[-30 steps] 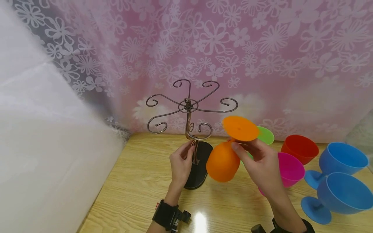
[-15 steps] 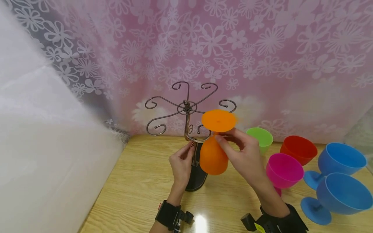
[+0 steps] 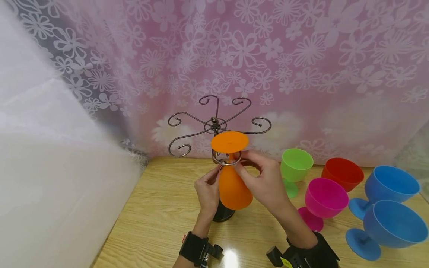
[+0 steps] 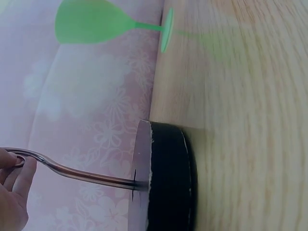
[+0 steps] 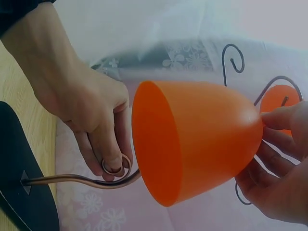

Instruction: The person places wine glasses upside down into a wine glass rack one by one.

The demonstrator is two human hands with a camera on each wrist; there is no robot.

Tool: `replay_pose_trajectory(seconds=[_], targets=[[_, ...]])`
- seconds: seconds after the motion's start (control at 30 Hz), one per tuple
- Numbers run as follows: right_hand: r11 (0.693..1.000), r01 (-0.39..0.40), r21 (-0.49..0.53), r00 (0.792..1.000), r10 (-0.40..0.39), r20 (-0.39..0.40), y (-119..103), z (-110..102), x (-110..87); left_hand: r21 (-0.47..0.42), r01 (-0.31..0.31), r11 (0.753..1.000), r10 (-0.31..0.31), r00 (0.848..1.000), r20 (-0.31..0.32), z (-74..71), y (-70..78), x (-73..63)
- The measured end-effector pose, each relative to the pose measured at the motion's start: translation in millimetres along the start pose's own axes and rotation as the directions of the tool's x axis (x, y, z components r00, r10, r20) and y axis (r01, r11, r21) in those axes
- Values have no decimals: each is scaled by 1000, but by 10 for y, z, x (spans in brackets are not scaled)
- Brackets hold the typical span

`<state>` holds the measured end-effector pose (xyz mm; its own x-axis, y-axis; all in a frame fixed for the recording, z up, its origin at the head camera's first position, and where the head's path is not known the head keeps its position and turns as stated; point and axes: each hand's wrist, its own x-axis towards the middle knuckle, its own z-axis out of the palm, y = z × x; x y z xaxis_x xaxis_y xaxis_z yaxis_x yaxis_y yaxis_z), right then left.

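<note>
An orange goblet (image 3: 235, 188) hangs upside down in my right hand (image 3: 264, 178), which pinches it near the stem with thumb and fingers. Its round foot (image 3: 229, 142) is above the front curl of a metal goblet rack (image 3: 214, 125), and the stem is at that curl. In the right wrist view the goblet's bowl (image 5: 207, 139) opens toward the rack's base. My left hand (image 3: 208, 190) grips the rack's post low down, at a small wire loop (image 5: 118, 166). The post rises from a black base (image 4: 168, 178), mostly hidden behind the goblet in the head view.
To the right on the wooden table (image 3: 161, 193) stand a green goblet (image 3: 296, 163), a red goblet (image 3: 342, 173) and a pink goblet (image 3: 326, 197). Two blue goblets (image 3: 392, 186) lie tilted at the far right. A pink flowered curtain (image 3: 234, 56) hangs behind.
My right hand has carried the orange goblet leftward to the rack, bringing its stem to the front curl. The left hand has stayed on the post.
</note>
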<state>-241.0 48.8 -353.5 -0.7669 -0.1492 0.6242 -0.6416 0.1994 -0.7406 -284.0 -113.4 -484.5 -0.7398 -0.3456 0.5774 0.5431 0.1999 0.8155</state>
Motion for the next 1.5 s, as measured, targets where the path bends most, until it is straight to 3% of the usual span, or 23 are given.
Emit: replay_pose_trajectory(seconds=[0.2, 0.4, 0.57, 0.7, 0.8, 1.0, 1.17, 1.4, 1.5], targets=[[1000, 2, 9, 1000, -2, 7, -39, 43, -21, -67, -5, 998, 6, 1000, 15, 18, -46, 1], [1000, 23, 20, 1000, -23, 21, -77, 62, -85, -41, 1, 999, 1, 999, 39, -5, -46, -10], [998, 45, 34, 998, -46, 33, -120, 21, -146, -40, -1, 999, 4, 998, 56, -38, 131, 11], [996, 44, 73, 999, -46, 28, -137, -28, -194, 2, -45, 999, 45, 998, 47, -37, 319, 27], [994, 45, 100, 999, -46, 10, -126, -57, -210, 48, -85, 995, 84, 996, 20, -25, 351, 31], [993, 64, 95, 998, -62, -28, -73, -80, -178, 10, -106, 994, 106, 994, 0, -12, 316, 35], [992, 84, 93, 996, -81, -39, -18, -77, -140, 43, -110, 993, 110, 994, 1, 0, 337, 15], [994, 81, 76, 997, -79, -26, 24, -38, -116, 1, -56, 998, 56, 998, 2, -16, 342, -15], [996, 61, 59, 998, -59, -24, 18, -58, -144, 29, -69, 997, 69, 998, 1, -19, 218, -38]])
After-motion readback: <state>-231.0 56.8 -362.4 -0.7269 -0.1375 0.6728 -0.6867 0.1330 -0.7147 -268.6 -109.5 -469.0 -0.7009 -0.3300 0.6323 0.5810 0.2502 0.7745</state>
